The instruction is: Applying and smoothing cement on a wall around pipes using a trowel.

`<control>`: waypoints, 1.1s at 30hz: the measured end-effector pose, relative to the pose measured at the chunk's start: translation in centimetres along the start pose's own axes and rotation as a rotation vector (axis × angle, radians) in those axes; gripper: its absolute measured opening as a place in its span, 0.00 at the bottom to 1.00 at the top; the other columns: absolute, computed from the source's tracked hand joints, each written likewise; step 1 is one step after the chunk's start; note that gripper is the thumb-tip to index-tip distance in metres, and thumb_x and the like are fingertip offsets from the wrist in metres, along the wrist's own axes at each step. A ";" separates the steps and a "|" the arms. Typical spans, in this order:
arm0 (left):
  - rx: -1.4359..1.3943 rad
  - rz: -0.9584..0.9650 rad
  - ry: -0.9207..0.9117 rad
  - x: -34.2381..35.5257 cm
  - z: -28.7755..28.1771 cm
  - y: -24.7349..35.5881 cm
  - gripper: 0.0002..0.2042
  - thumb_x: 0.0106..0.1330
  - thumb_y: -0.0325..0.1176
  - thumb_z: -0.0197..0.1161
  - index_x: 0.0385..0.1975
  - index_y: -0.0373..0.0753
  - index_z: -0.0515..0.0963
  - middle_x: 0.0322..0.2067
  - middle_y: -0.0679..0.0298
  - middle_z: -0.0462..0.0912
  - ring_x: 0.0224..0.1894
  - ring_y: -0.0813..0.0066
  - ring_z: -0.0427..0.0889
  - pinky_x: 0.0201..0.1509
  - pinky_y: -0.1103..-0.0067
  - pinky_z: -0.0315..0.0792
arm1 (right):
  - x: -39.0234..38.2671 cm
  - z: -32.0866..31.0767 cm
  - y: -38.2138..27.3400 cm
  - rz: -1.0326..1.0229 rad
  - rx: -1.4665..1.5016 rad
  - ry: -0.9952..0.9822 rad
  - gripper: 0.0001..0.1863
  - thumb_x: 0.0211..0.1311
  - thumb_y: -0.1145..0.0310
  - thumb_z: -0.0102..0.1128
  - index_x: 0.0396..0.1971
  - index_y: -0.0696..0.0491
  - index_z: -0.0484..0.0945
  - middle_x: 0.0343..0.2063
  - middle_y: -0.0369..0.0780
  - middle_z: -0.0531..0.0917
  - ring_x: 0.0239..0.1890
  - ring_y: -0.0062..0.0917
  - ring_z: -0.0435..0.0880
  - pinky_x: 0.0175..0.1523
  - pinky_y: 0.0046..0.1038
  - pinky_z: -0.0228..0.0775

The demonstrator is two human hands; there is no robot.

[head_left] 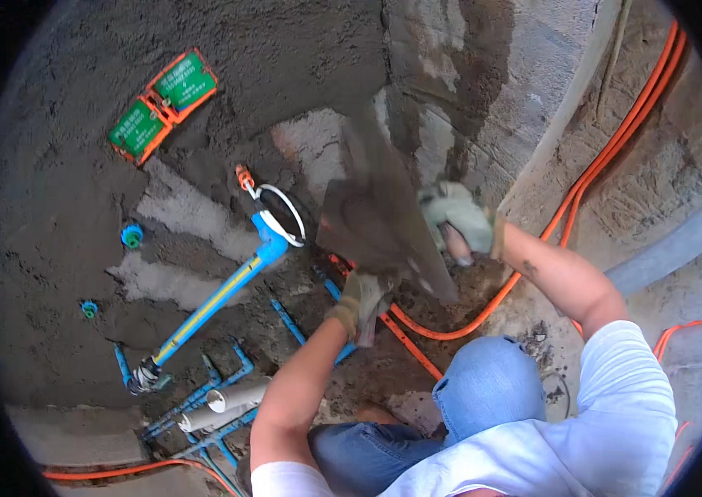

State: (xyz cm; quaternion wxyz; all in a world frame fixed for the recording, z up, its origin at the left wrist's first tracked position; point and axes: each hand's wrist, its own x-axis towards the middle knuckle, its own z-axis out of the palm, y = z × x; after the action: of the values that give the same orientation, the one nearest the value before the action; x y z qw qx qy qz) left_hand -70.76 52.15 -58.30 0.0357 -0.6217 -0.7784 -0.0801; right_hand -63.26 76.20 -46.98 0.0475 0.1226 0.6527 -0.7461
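My gloved right hand (460,219) is closed around the grip of a long plastering trowel (396,199), whose grey blade slants up toward the wall corner and is smeared by motion. Below and left of it, my gloved left hand (367,296) grips a mortar-coated hawk (349,228) from underneath; its handle is mostly hidden. The trowel blade overlaps the hawk, and I cannot tell if they touch. Behind them, the left wall (53,215) carries dark wet mortar. Paler bare patches (314,145) show beside the corner.
Two green-covered electrical boxes (185,83) sit in the left wall. A blue pipe (218,302) with a white looped hose (289,203) sticks out below. Orange conduits (595,178) curve along the right wall to the floor. White pipes (235,399) lie low, near my bent knee (376,455).
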 end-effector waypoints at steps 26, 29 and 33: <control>-0.293 -0.555 -0.005 -5.1 -3.9 1.8 0.13 0.57 0.39 0.61 0.35 0.37 0.78 0.31 0.52 0.83 0.35 0.53 0.82 0.38 0.69 0.75 | 0.8 0.9 3.3 -0.523 -1.411 0.194 0.15 0.47 0.57 0.59 0.30 0.53 0.78 0.27 0.45 0.81 0.30 0.41 0.80 0.36 0.40 0.73; -0.463 -0.633 -0.013 -12.4 7.1 1.4 0.11 0.58 0.38 0.57 0.33 0.37 0.79 0.31 0.54 0.83 0.35 0.55 0.82 0.37 0.69 0.74 | 10.5 -0.9 7.6 -1.078 -1.080 0.289 0.14 0.49 0.57 0.58 0.28 0.52 0.79 0.25 0.45 0.81 0.28 0.41 0.80 0.35 0.41 0.72; 0.336 -0.014 -0.544 -17.1 14.1 -0.1 0.19 0.68 0.36 0.42 0.56 0.36 0.69 0.50 0.60 0.78 0.53 0.64 0.75 0.58 0.70 0.67 | 16.3 3.5 2.2 -0.663 -1.319 0.250 0.15 0.49 0.56 0.57 0.28 0.52 0.79 0.28 0.47 0.81 0.33 0.41 0.81 0.39 0.39 0.72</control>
State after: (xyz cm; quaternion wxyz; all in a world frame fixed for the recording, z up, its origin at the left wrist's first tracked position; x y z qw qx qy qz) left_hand -66.38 38.02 -74.84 -0.0721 -0.6003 -0.7659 0.2188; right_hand -78.87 73.90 -52.70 -0.1910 -0.0506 0.9679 -0.1556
